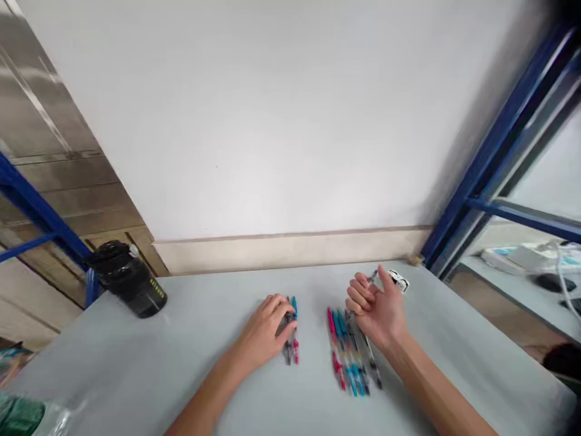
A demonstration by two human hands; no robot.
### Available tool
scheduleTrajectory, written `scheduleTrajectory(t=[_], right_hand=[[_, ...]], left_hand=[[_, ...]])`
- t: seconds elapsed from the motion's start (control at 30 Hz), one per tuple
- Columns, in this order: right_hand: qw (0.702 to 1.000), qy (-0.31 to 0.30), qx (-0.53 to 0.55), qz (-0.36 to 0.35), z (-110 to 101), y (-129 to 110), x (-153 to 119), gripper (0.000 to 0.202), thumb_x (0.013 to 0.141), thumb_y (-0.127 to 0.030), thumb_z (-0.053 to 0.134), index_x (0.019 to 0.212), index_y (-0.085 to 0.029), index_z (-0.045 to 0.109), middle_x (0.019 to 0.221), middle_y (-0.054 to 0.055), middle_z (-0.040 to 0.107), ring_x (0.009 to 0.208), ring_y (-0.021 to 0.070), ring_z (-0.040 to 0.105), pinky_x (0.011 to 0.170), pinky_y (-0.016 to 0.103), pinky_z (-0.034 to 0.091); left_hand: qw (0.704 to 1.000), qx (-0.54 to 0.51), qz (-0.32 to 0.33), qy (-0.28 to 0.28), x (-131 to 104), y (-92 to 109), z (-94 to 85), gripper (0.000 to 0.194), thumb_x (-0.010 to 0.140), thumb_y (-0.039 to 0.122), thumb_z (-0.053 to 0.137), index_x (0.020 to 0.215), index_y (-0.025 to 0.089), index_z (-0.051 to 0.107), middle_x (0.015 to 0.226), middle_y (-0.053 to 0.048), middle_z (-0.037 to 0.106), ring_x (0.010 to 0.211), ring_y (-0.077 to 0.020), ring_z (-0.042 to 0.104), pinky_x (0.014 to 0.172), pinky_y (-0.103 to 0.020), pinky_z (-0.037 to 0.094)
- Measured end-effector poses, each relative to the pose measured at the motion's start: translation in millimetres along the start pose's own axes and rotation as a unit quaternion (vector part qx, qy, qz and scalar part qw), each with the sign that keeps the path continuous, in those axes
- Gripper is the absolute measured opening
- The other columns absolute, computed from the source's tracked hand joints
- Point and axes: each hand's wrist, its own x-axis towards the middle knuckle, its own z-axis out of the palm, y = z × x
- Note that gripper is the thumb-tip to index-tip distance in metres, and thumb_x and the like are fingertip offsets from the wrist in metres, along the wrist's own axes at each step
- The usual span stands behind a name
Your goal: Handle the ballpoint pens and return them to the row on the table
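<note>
My left hand (269, 330) is on the table with its fingers curved over a small group of pens (296, 351). Thumb and fingertips touch these pens, which have blue, pink and dark ends; the hand partly covers them. Raised over the right side, my right hand (379, 306) is turned partly palm up, its fingers curled round a pen (373, 277) whose tip pokes out near the thumb. Below and left of that hand lies a row of several pens (349, 357), side by side, with pink, blue and black caps. The right hand hides part of their upper ends.
A black bottle (131, 281) stands at the table's back left. Behind my right hand lies a small white-and-black object (399, 281). A wall (290, 133) rises at the back edge, blue metal frames (472, 163) on both sides. Green clear-wrapped material (27, 415) sits lower left.
</note>
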Motion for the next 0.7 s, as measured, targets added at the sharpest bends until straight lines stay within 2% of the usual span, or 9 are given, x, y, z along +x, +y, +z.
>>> scheduleTrajectory(t=[0.13,0.27,0.37,0.4,0.47,0.53,0.6,0.63,0.7], right_hand=[[1.0,0.002,-0.008,-0.004,-2.9,1.4,1.7,0.045,0.108,-0.053,0.058,0.077,-0.022,0.047,0.06,-0.011,0.022,0.045,0.0084,0.019,0.039,0.024,0.022],[0.998,-0.012,-0.064,-0.018,1.2,6.7,2.9,0.041,0.101,-0.046,0.072,0.075,-0.021,0.05,0.061,-0.011,0.022,0.047,0.0081,0.02,0.039,0.022,0.025],[0.983,-0.021,-0.173,-0.057,7.8,13.3,2.7,0.045,0.097,-0.054,0.076,0.074,-0.021,0.055,0.069,-0.005,0.04,0.06,0.0117,0.044,0.052,0.024,0.045],[0.971,-0.015,-0.224,-0.082,9.2,15.2,2.0,0.048,0.096,-0.06,0.075,0.075,-0.021,0.057,0.076,-0.002,0.048,0.07,0.0143,0.052,0.06,0.025,0.05],[0.935,0.0,-0.327,-0.136,9.2,17.3,-1.3,0.054,0.098,-0.071,0.068,0.078,-0.021,0.061,0.089,0.002,0.056,0.082,0.017,0.056,0.068,0.027,0.052],[0.899,0.004,-0.402,-0.171,4.9,15.3,-8.7,0.056,0.102,-0.075,0.058,0.085,-0.022,0.065,0.093,0.002,0.058,0.073,0.0147,0.05,0.065,0.027,0.049],[0.875,-0.006,-0.453,-0.171,-3.1,8.3,-21.7,0.055,0.106,-0.075,0.049,0.094,-0.024,0.067,0.099,0.003,0.062,0.066,0.0143,0.049,0.062,0.03,0.049],[0.851,-0.008,-0.494,-0.179,-8.4,3.2,-30.2,0.054,0.107,-0.073,0.048,0.097,-0.024,0.068,0.106,0.005,0.066,0.071,0.0163,0.055,0.065,0.031,0.052],[0.765,0.004,-0.613,-0.199,-21.8,-8.7,-50.2,0.048,0.108,-0.067,0.052,0.108,-0.024,0.074,0.113,0.009,0.072,0.085,0.0226,0.066,0.079,0.035,0.06]], left_hand=[[1.0,0.011,-0.003,0.012,1.4,0.4,-2.1,0.018,0.103,0.017,0.061,0.12,0.025,0.065,0.119,-0.007,0.065,0.113,-0.0256,0.065,0.103,-0.041,0.053],[1.0,0.017,-0.004,0.019,0.0,0.5,-1.1,0.028,0.1,0.011,0.057,0.122,0.026,0.065,0.118,-0.007,0.065,0.109,-0.0255,0.065,0.101,-0.041,0.054],[0.999,0.023,-0.013,0.032,-1.2,-0.2,0.1,0.031,0.096,0.007,0.056,0.119,0.026,0.067,0.116,-0.006,0.066,0.106,-0.025,0.066,0.097,-0.04,0.054],[0.999,0.027,-0.016,0.035,-1.4,-0.5,0.3,0.03,0.096,0.008,0.057,0.117,0.026,0.067,0.115,-0.006,0.066,0.104,-0.025,0.066,0.096,-0.04,0.054],[0.998,0.034,-0.021,0.039,-1.2,-1.2,0.4,0.024,0.097,0.011,0.058,0.113,0.025,0.068,0.114,-0.006,0.066,0.102,-0.0252,0.065,0.095,-0.041,0.054],[0.998,0.04,-0.026,0.045,-0.7,-1.4,0.2,0.018,0.099,0.016,0.059,0.111,0.025,0.068,0.113,-0.007,0.067,0.1,-0.0257,0.065,0.093,-0.042,0.053],[0.997,0.044,-0.03,0.051,-0.2,-1.4,0.3,0.014,0.099,0.018,0.061,0.109,0.025,0.068,0.111,-0.007,0.068,0.099,-0.0263,0.065,0.091,-0.042,0.053],[0.997,0.045,-0.034,0.052,0.1,-1.6,0.6,0.013,0.098,0.018,0.062,0.108,0.024,0.068,0.11,-0.007,0.068,0.099,-0.0265,0.065,0.091,-0.042,0.053],[0.996,0.047,-0.046,0.055,0.5,-2.7,2.2,0.016,0.094,0.014,0.063,0.107,0.024,0.066,0.107,-0.006,0.07,0.099,-0.0267,0.067,0.091,-0.042,0.052]])
